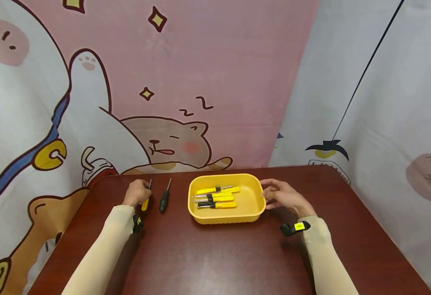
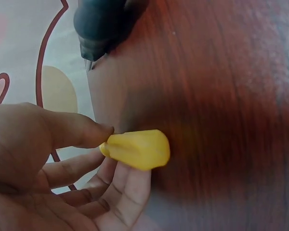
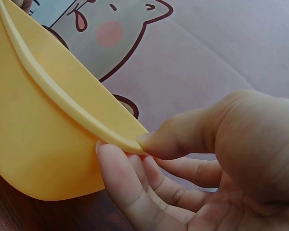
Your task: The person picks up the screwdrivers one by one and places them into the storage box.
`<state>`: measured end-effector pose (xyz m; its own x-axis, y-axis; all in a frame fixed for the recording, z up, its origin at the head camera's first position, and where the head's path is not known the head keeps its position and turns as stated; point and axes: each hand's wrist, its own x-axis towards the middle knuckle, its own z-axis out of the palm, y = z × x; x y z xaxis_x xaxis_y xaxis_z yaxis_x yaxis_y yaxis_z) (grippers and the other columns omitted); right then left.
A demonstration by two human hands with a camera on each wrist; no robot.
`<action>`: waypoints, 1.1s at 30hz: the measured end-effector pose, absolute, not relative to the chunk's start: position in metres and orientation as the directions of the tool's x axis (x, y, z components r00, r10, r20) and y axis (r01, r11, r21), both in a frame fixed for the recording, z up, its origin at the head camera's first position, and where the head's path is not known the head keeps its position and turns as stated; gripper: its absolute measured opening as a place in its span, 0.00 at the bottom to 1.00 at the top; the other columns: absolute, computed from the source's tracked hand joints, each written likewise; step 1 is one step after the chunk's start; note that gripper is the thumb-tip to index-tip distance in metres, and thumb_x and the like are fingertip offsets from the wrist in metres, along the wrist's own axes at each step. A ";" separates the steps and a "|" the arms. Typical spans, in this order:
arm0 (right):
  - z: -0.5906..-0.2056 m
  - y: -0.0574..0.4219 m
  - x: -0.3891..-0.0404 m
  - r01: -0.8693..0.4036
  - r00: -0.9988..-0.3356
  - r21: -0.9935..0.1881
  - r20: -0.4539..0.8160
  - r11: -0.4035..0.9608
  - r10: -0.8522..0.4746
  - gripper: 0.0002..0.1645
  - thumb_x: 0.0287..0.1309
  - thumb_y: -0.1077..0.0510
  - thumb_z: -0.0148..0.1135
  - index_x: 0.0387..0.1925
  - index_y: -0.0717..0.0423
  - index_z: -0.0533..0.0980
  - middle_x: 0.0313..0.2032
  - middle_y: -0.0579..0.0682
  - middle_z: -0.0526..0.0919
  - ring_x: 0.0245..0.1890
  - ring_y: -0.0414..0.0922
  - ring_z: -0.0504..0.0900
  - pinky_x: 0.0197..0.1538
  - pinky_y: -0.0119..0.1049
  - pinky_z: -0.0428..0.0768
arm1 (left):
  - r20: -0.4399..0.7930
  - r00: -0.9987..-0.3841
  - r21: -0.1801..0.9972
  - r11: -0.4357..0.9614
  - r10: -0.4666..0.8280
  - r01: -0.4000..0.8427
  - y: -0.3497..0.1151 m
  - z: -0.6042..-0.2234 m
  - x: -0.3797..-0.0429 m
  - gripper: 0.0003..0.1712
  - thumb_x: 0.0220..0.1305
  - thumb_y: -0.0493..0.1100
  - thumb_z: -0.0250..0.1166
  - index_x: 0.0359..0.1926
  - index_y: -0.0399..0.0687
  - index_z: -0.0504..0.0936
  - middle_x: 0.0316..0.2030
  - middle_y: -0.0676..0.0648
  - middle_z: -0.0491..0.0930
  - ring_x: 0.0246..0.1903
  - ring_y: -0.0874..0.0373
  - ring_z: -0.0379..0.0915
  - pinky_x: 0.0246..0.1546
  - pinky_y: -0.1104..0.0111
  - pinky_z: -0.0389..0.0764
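At the table's left, my left hand (image 1: 137,192) pinches a screwdriver with a yellow handle (image 2: 139,149) between thumb and fingers. The handle's butt points away from the palm, and its shaft shows beyond the fingers in the head view. Just right of that hand lies a black-handled screwdriver (image 1: 164,201), its shaft toward the wall. A yellow plastic bin (image 1: 250,203) stands in the middle, with several yellow-and-black screwdrivers (image 1: 219,197) inside. My right hand (image 1: 285,197) grips the bin's right rim (image 3: 94,119), thumb on top and fingers outside.
The dark red wooden table (image 1: 215,254) reaches back to a cartoon-printed cloth (image 1: 215,61) hanging behind it. Black straps with yellow tags are worn at the wrists, such as the right strap (image 1: 295,228).
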<state>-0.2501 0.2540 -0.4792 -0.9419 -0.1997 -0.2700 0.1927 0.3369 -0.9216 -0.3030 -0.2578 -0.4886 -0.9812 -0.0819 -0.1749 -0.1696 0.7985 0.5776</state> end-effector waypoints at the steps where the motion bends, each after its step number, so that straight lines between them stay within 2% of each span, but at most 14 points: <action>1: -0.479 0.254 -0.250 0.194 -0.942 -0.921 -0.271 0.337 -0.198 0.32 0.67 0.63 0.62 0.70 0.57 0.66 0.47 0.63 0.81 0.36 0.51 0.86 0.42 0.46 0.91 | -0.181 -0.980 0.580 0.795 -0.085 -0.176 -0.258 -0.488 -0.303 0.28 0.60 0.34 0.62 0.62 0.26 0.76 0.51 0.27 0.78 0.29 0.50 0.78 0.24 0.67 0.84; 13: -0.478 0.254 -0.249 0.202 -0.940 -0.919 -0.279 0.340 -0.197 0.32 0.68 0.62 0.62 0.71 0.56 0.66 0.47 0.63 0.82 0.36 0.51 0.86 0.42 0.46 0.91 | -0.196 -0.978 0.578 0.798 -0.069 -0.172 -0.257 -0.481 -0.299 0.25 0.60 0.34 0.60 0.58 0.28 0.78 0.48 0.30 0.79 0.31 0.49 0.76 0.25 0.69 0.79; 25: -0.478 0.253 -0.248 0.199 -0.941 -0.920 -0.275 0.337 -0.197 0.32 0.68 0.62 0.62 0.71 0.57 0.65 0.47 0.63 0.82 0.36 0.51 0.87 0.42 0.46 0.91 | -0.192 -0.980 0.617 0.771 -0.048 -0.158 -0.256 -0.479 -0.299 0.25 0.61 0.33 0.60 0.59 0.29 0.79 0.43 0.33 0.80 0.29 0.51 0.76 0.25 0.67 0.82; 33: -0.477 0.254 -0.249 0.194 -0.940 -0.926 -0.271 0.325 -0.210 0.34 0.68 0.63 0.62 0.72 0.59 0.64 0.48 0.65 0.81 0.36 0.50 0.86 0.42 0.45 0.91 | -0.172 -0.984 0.616 0.776 -0.035 -0.135 -0.249 -0.478 -0.299 0.24 0.64 0.35 0.61 0.60 0.31 0.78 0.47 0.32 0.80 0.30 0.51 0.75 0.26 0.69 0.77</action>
